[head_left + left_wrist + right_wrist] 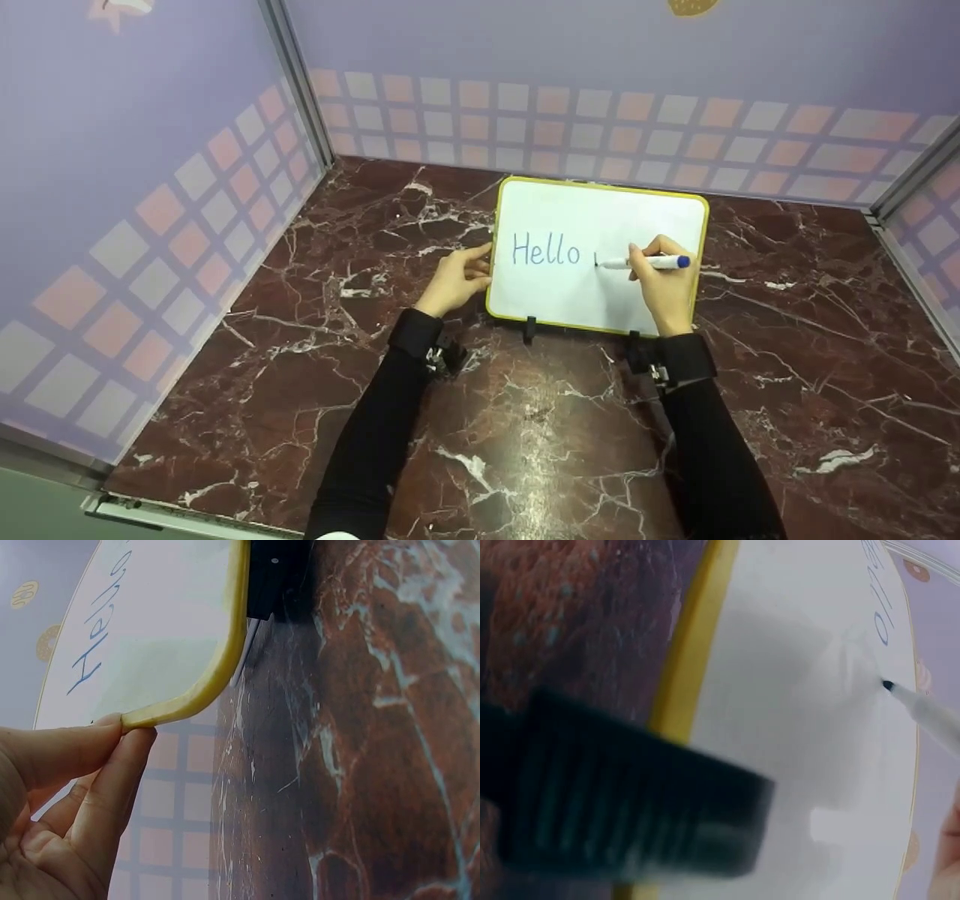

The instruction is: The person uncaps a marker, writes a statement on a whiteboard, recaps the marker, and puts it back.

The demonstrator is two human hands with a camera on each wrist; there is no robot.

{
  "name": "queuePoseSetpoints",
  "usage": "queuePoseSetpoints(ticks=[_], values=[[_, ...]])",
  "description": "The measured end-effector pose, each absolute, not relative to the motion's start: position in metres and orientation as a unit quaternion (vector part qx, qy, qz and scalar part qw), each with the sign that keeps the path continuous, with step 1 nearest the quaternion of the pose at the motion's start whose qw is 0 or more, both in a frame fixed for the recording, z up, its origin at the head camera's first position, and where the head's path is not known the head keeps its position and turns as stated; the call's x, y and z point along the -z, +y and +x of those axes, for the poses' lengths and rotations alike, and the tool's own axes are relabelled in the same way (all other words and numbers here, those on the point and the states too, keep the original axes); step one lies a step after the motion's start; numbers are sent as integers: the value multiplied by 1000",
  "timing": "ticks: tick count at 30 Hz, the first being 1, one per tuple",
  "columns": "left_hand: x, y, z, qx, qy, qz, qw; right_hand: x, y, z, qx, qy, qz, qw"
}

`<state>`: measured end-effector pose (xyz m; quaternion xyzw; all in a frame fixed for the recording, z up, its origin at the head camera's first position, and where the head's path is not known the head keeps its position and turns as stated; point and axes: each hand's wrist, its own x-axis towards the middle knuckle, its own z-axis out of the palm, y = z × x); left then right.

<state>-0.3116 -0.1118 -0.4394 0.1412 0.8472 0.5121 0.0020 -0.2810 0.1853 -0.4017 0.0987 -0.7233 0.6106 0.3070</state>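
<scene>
A whiteboard with a yellow frame leans on a stand, and "Hello" is written in blue on its left half. My left hand pinches the board's left edge between thumb and fingers; the left wrist view shows this grip at the yellow rim. In my right hand is a white marker with a blue end, held like a pen. Its dark tip is right at the board's surface, to the right of the word, by a short vertical stroke. The right wrist view shows the marker near the letter "o".
Two black stand feet show below the board's lower edge. The table is dark red marble with pale veins. Purple panels with pink and white squares border it at the back and sides.
</scene>
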Motion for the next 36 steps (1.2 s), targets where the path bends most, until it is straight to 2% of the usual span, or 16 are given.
queuePoseSetpoints(ticks=[12, 26, 36], values=[[440, -112, -311, -513, 846, 145, 2, 399, 185, -281, -625, -699, 79, 339], [439, -113, -311, -511, 848, 141, 7, 396, 189, -282, -609, -716, 91, 329], [440, -112, -311, -514, 846, 141, 7, 398, 192, -284, -632, -677, 84, 368]])
